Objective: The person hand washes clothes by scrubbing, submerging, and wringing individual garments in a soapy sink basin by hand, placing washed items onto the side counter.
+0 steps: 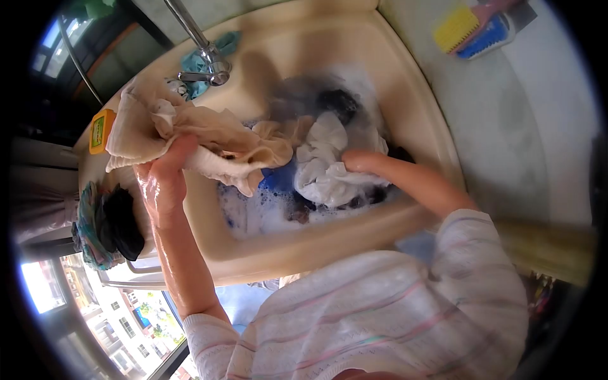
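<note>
Raised over the left side of the beige basin (209, 231), my left hand (168, 174) is closed on a cream cloth (221, 136), which hangs out to the right over the water. My right hand (358, 161) is at a wet white cloth (320, 171) in the basin; its fingers are hidden by the cloth. Soapy water (253, 212) lies around the white cloth, with dark and blue fabric (278, 177) partly under it. My left forearm is wet.
A metal faucet (215, 66) stands at the back, beside a teal cloth (225, 44). At left are a yellow-orange box (100, 132) and dark clothes (120, 221) on the basin's edge. Yellow (456, 30) and blue (486, 38) brushes lie at upper right.
</note>
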Tool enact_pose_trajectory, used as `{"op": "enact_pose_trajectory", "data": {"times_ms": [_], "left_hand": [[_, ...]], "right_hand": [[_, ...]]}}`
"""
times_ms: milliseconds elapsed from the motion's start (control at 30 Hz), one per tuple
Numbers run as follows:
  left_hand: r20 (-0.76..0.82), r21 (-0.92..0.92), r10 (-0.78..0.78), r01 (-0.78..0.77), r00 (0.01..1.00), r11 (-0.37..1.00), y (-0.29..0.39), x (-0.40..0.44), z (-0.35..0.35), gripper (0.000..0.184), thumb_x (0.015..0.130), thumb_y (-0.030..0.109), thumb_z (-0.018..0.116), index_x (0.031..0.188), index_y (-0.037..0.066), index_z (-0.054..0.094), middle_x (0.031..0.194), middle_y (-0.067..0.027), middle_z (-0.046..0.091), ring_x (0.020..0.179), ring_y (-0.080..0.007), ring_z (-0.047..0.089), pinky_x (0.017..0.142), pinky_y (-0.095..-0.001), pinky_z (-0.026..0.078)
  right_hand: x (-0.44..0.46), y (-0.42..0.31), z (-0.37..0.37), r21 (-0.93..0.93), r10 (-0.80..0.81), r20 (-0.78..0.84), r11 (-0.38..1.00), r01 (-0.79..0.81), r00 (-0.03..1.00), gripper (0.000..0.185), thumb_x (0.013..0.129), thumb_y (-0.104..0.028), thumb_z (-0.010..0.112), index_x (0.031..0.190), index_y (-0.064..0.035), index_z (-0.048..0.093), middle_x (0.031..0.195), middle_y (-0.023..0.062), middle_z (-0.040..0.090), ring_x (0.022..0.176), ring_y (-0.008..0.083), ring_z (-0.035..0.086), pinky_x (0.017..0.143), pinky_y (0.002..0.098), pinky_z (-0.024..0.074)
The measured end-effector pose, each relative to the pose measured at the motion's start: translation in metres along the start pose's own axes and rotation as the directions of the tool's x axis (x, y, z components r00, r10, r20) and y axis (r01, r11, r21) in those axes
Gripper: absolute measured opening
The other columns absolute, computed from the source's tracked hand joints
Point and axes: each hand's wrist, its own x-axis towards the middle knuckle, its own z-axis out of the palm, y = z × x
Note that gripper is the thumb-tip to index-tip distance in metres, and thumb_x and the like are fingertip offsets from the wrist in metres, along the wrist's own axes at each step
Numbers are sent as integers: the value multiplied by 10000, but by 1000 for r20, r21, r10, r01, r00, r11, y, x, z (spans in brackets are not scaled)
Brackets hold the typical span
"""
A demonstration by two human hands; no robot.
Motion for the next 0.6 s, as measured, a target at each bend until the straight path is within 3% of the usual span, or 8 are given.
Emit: {"op": "enact_pose_trajectory", "data": {"times_ms": [133,200,267,333,367,433,567,600], "left_hand": [[41,-18,-48,49,998,999,-4,1,-28,468,601,-82,538,1064,-31,501,987,-90,548,924,-200,529,840,-292,416],[75,-18,-51,53,996,998,-2,2,-35,425,612,-89,530,1034,-40,508,999,-77,547,924,-187,529,832,-282,417],[82,93,71,-78,994,993,-3,7,-38,363,595,-99,536,945,-9,557,950,-83,569,868,-199,551,794,-290,436],[375,573,369,-525,851,629,8,19,-39,243,545,-82,563,755,36,589,838,-96,582,767,-233,564,722,-302,450],[494,662,491,-677,717,322,14,25,-39,195,520,-74,577,660,59,606,782,-103,588,716,-250,570,686,-308,457],[611,642,530,-760,588,103,24,36,-34,137,500,-47,592,573,69,592,731,-111,579,672,-268,563,658,-311,456],[496,502,645,-798,582,335,19,56,-34,178,524,-73,540,650,38,599,767,-105,579,753,-226,565,715,-297,445],[332,326,505,-599,797,731,19,57,-26,184,568,-70,526,719,15,589,801,-90,571,785,-202,546,740,-286,430]], "right_hand": [[17,8,-37,-90,-175,180,977,193,968,319,695,-237,534,902,-17,637,921,205,610,845,351,584,732,406,457],[9,-20,-103,-192,24,-3,981,-24,1000,339,688,-308,570,954,-109,638,957,163,614,887,328,577,780,375,455],[49,0,-115,-51,-11,-520,999,-19,854,601,633,-470,648,1147,-182,532,1327,84,381,1211,311,341,853,626,316],[70,-4,-105,-31,115,-496,988,-149,861,604,668,-451,625,1192,-182,492,1368,119,300,1245,328,282,849,650,302],[80,-8,-99,-20,179,-482,976,-215,857,606,685,-442,614,1214,-182,472,1389,136,260,1262,336,252,847,662,295],[84,-16,-84,-110,184,-339,966,-233,923,511,730,-425,577,1126,-104,547,1239,211,433,1150,328,418,867,552,369],[107,22,-34,-213,50,-228,972,-100,972,415,752,-376,563,997,-45,613,1028,179,585,929,316,572,804,423,450],[94,22,-16,-258,25,-247,962,-91,969,382,757,-351,560,966,-38,625,975,169,611,873,313,597,780,396,465]]}}
